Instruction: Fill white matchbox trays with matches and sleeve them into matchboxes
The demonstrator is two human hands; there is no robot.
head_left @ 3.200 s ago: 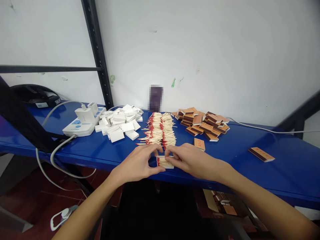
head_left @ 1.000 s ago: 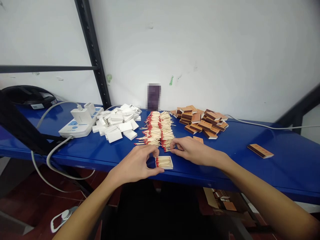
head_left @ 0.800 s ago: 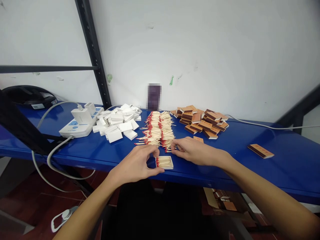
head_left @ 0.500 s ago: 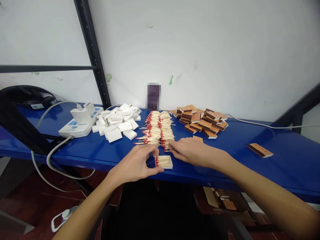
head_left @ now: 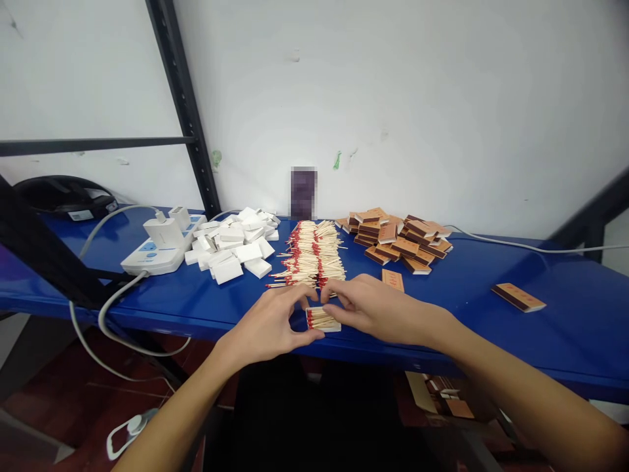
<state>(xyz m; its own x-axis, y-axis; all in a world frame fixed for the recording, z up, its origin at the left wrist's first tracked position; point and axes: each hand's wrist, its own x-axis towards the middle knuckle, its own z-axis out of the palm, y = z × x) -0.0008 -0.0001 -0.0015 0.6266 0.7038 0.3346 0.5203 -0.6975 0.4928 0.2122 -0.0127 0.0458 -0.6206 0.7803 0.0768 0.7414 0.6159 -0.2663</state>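
Near the front edge of the blue shelf, a small white matchbox tray (head_left: 333, 329) lies partly filled with red-tipped matches (head_left: 319, 320). My left hand (head_left: 270, 319) curves around its left end, thumb on the near side and fingers on the far side, gripping it. Over the tray's far right part is my right hand (head_left: 369, 307), its thumb and index finger bent together at the matches. Whatever sits between those fingertips is too small to make out. Just behind both hands, a large pile of loose matches (head_left: 307, 255) spreads back toward the wall.
White empty trays (head_left: 246, 253) are heaped at left, beside a power strip (head_left: 154, 257) with chargers. Brown matchbox sleeves (head_left: 405, 246) are piled at right. One sleeve (head_left: 393, 280) lies by my right hand, and a matchbox (head_left: 518, 297) lies farther right.
My right hand has moved left and slightly toward me, from the front edge of the match pile to over the tray. My left hand keeps its grip on the tray.
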